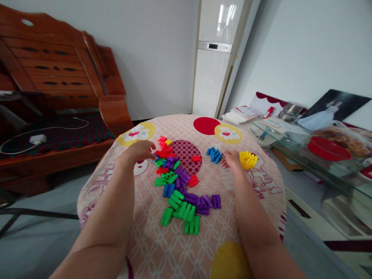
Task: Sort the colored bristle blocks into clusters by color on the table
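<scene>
A loose pile of plastic tube-shaped building blocks [181,176] in purple, green, red and blue curves across the round table. My left hand [142,150] is at the pile's far left end, thumb and forefinger apart, fingertips close to a blue piece. Right of the middle, blue blocks [214,154] stand grouped with their ends up. My right hand [231,159] has its fingers curled in at the right edge of this group, seemingly pinching a blue block; its fingertips are partly hidden. Just right of that hand stands a tight cluster of yellow blocks [248,159].
A patterned cloth [203,248] covers the table. Two red blocks [197,158] lie apart from the pile. To the right, a glass-topped table [293,155] bears papers, a red bowl [329,148] and a picture. At the left is a wooden bench [55,73]; a white cabinet unit [213,77] stands behind.
</scene>
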Demonstrator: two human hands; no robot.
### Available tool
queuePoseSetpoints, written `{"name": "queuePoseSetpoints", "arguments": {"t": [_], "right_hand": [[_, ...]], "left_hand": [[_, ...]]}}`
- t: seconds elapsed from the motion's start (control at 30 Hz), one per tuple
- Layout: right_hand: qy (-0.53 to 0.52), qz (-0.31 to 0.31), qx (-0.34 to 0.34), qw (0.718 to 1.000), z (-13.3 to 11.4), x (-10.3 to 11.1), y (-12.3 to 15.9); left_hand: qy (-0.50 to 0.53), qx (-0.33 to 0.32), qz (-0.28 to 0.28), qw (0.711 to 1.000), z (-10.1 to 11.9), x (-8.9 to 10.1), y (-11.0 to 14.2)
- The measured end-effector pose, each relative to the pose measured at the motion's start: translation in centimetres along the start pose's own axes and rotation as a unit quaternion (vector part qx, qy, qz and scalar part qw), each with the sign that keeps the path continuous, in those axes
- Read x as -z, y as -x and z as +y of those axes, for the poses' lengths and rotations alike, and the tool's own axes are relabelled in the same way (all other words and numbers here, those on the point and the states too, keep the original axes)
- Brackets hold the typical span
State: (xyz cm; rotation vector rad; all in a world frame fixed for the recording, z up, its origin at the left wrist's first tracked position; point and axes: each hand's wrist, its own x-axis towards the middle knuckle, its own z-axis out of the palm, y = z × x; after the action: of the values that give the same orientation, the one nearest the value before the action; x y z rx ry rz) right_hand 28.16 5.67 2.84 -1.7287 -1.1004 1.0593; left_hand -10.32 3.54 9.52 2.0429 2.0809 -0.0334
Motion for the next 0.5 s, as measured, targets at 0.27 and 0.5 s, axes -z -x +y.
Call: {"name": "queuePoseSetpoints", "arguments": {"t": [0.27,0.5], "right_hand": [[-0.005,-0.004,0.007,1.0,0.7,0.0,-0.7],[-0.015,-0.005,-0.001,1.0,0.0,0.0,0.0]], "left_hand": [[0.015,0.032,0.021,0.999,-0.1,-1.7,-0.4],[0.019,0.053,0.054,0.997,0.1,-1.4,0.1]]}}
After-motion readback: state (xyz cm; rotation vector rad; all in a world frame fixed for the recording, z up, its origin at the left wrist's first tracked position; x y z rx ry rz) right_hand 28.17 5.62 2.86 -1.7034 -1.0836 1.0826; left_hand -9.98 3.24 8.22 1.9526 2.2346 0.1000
